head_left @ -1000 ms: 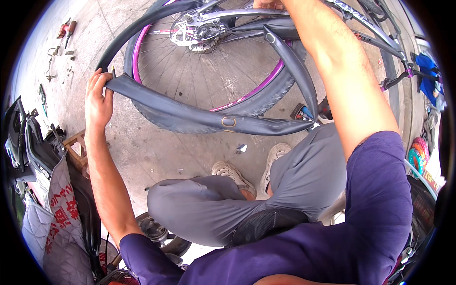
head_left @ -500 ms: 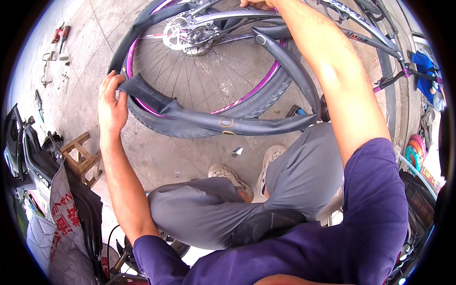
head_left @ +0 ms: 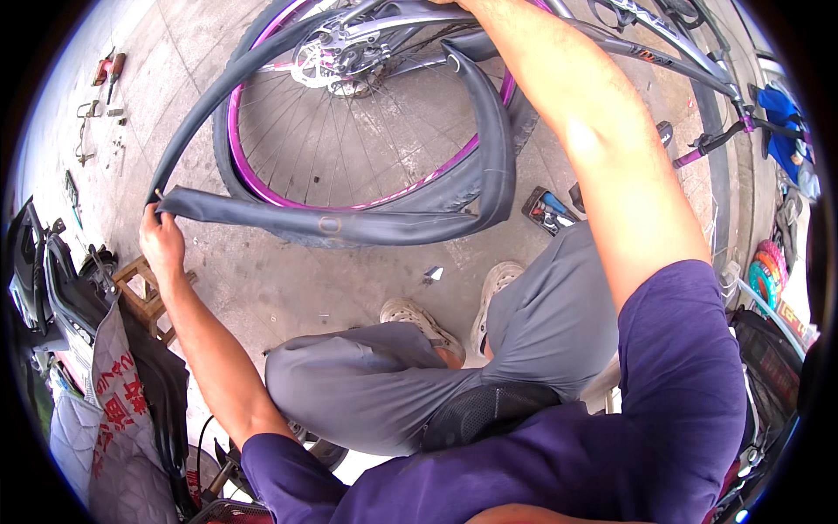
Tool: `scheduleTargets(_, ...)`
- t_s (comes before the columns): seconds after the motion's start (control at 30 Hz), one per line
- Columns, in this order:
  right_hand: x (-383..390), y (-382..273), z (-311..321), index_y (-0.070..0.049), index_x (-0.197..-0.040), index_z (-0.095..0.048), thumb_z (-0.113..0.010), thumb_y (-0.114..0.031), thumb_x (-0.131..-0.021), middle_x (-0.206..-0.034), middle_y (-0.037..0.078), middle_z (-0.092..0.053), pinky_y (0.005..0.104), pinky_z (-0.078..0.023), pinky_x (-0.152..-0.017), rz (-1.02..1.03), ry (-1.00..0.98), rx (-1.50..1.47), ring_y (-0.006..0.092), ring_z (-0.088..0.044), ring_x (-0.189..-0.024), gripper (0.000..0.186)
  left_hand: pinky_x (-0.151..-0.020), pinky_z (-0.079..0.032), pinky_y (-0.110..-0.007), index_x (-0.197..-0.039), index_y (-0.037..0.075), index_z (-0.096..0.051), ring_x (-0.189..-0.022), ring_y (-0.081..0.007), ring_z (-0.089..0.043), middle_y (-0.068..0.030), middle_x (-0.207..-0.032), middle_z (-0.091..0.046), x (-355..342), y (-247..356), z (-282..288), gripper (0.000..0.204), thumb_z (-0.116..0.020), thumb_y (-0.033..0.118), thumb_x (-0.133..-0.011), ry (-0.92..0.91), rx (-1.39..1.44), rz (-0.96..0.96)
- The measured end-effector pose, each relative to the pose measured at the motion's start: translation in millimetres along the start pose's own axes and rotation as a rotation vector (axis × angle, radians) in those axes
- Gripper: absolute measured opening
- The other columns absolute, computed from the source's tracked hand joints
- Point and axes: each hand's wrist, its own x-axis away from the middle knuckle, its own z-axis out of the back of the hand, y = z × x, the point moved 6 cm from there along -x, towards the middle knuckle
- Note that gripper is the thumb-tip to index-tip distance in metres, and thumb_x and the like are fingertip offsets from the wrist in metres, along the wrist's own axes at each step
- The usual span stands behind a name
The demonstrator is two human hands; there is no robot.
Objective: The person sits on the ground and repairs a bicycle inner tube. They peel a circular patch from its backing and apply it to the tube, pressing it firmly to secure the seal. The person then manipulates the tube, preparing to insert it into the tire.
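Observation:
A flat dark-grey inner tube (head_left: 397, 227) loops in front of a bicycle wheel with a purple rim (head_left: 247, 175) and a black tyre (head_left: 224, 148). My left hand (head_left: 162, 240) grips the tube at its left bend, off to the side of the wheel, fingers closed round it. From there one length runs up over the wheel's upper left, and the other crosses below the rim to a bend at the right. My right hand (head_left: 467, 4) reaches the top edge by the bicycle frame (head_left: 419, 28); its fingers are cut off from view.
A tray of tools (head_left: 550, 210) lies on the floor right of the wheel. Screwdrivers (head_left: 115, 77) and small parts lie at the far left. A wooden stool (head_left: 144, 293) stands by my left forearm. My shoes (head_left: 423, 327) are just below the wheel.
My left hand has moved left and slightly down, drawing the tube with it. The tube's right bend has shifted left, uncovering the tool tray. My right arm has moved a little left and up.

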Motion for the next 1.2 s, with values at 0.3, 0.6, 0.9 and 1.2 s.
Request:
scheduleTargets(0.3, 29.9, -32.9, 33.5, -0.005, -0.085, -0.078, -0.065, -0.026, -0.088, -0.074, 0.015, -0.071, 0.0438, -0.052, -0.054, -0.364, -0.278, -0.311, 0.0295, -0.066, -0.060, 0.025, -0.106, -0.044, -0.036, -0.135, -0.004, -0.058, -0.125, -0.0290, -0.060, -0.0195, -0.135, -0.063, 53.1, -29.9, 49.5, 0.040, -0.056, 0.013, -0.098, 0.036, 0.245, 0.024)
scheduleTargets(0.6, 21.3, -31.3, 26.1, -0.004, -0.084, -0.078, -0.064, -0.020, -0.089, -0.067, 0.010, -0.070, 0.0428, -0.050, -0.047, -0.435, -0.251, -0.367, 0.0256, -0.063, -0.052, 0.022, -0.106, -0.046, -0.036, -0.133, -0.004, -0.058, -0.126, -0.0231, -0.058, -0.0154, -0.142, -0.059, 119.6, 12.0, 101.6, 0.035, -0.051, 0.012, -0.103, 0.037, 0.596, 0.057)
scheduleTargets(0.9, 26.6, -22.4, 29.2, -0.002, -0.082, -0.077, -0.063, -0.014, -0.090, -0.069, 0.013, -0.072, 0.0411, -0.054, -0.049, -0.416, -0.402, -0.538, 0.0239, -0.068, -0.055, 0.019, -0.105, -0.048, -0.042, -0.121, -0.014, -0.058, -0.120, -0.0319, -0.060, -0.0280, -0.139, -0.056, 138.3, 25.8, 153.7, 0.072, -0.045, 0.054, -0.100, 0.245, 0.915, -0.106)
scheduleTargets(1.2, 53.7, -26.4, 49.1, 0.000, -0.085, -0.076, -0.065, -0.011, -0.089, -0.071, 0.014, -0.072, 0.0403, -0.055, -0.051, -0.383, -0.258, -0.347, 0.0244, -0.069, -0.056, 0.016, -0.112, -0.036, -0.043, -0.107, -0.007, -0.064, -0.127, -0.0315, -0.055, -0.0227, -0.131, -0.061, 136.8, 74.1, 118.4, 0.035, -0.043, 0.018, -0.095, 0.101, 0.658, -0.087)
